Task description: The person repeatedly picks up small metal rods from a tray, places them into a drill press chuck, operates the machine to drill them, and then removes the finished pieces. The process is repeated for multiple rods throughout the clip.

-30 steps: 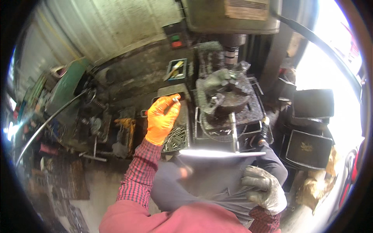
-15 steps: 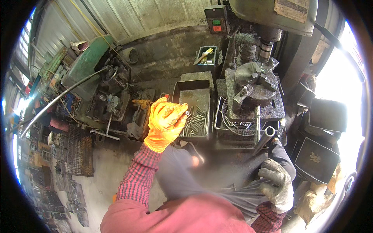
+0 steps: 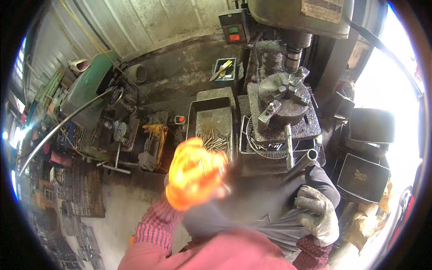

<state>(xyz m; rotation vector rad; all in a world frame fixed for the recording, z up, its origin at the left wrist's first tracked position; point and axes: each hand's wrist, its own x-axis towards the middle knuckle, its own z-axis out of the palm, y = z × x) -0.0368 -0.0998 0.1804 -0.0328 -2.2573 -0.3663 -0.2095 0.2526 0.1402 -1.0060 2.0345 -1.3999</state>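
Orange-gloved left hand (image 3: 195, 173) blurred near tray (image 3: 213, 118) of metal pins (image 3: 216, 141); can't tell its grip. Grey-gloved right hand (image 3: 318, 216) part-wide, fingers loosely curled, on thigh (image 3: 284, 219).

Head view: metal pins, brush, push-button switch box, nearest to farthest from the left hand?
1. Metal pins: ahead-right of the left hand, in the open tray.
2. Brush: farther ahead, beyond the tray.
3. Push-button switch box: past the brush, higher in view.
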